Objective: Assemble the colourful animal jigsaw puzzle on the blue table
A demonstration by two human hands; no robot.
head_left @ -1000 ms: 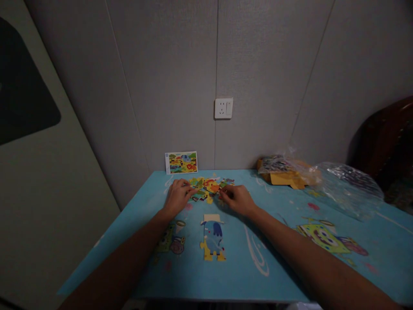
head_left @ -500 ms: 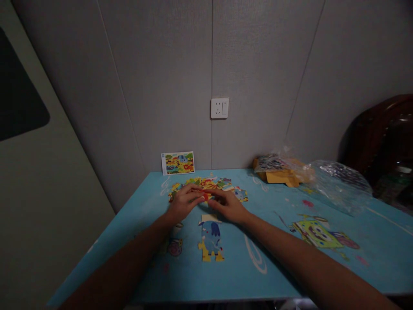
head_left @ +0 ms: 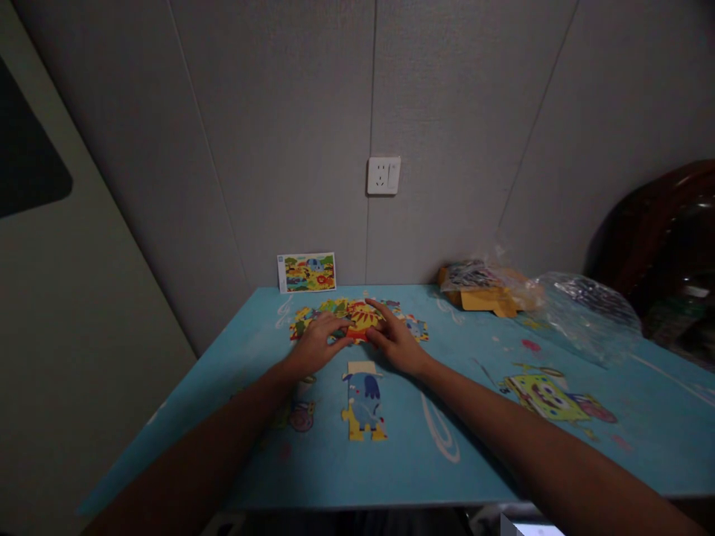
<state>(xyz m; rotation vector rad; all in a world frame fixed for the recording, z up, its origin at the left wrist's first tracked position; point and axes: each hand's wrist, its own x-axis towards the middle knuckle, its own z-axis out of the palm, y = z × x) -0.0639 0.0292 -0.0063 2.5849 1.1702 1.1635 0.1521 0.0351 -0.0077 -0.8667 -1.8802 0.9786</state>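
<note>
Over the heap of jigsaw pieces (head_left: 306, 316), a yellow and red sun-patterned jigsaw piece (head_left: 364, 316) shows between my two hands. My left hand (head_left: 319, 344) pinches its left side with thumb and fingers. On the right side, my right hand (head_left: 395, 344) grips it, the index finger stretched along the upper edge and the thumb lower down. Nearer to me, between my forearms, lie joined jigsaw pieces (head_left: 364, 406) with a blue elephant on yellow ground.
A picture card (head_left: 307, 272) of the animal scene leans against the wall. At the back right, a yellow box (head_left: 485, 299) lies beside crumpled clear plastic (head_left: 586, 313). The blue table (head_left: 480, 461) carries printed cartoon figures. A socket (head_left: 383, 176) is on the wall.
The sun-patterned piece has turned so its printed face shows between my hands. My right index finger has lifted and straightened. The view has shifted slightly.
</note>
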